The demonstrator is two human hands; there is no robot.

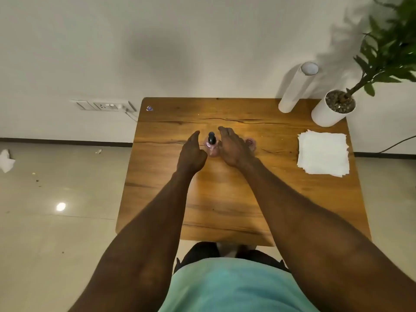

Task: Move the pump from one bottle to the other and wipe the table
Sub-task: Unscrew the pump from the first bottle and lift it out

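Note:
A clear pink bottle (212, 149) stands at the middle of the wooden table (225, 199), with a black pump (211, 138) on top. My left hand (191, 154) is just left of it and my right hand (231, 147) just right of it. Both hands have fingers stretched forward and hold nothing; whether they touch the bottle I cannot tell. A second pink bottle (249, 143) with no pump peeks out beyond my right hand, partly hidden by it.
A stack of white paper napkins (323, 154) lies at the right edge. A white cylinder (295, 88) and a white potted plant (333, 109) stand at the far right corner. Crumpled paper (6, 159) lies on the floor at left.

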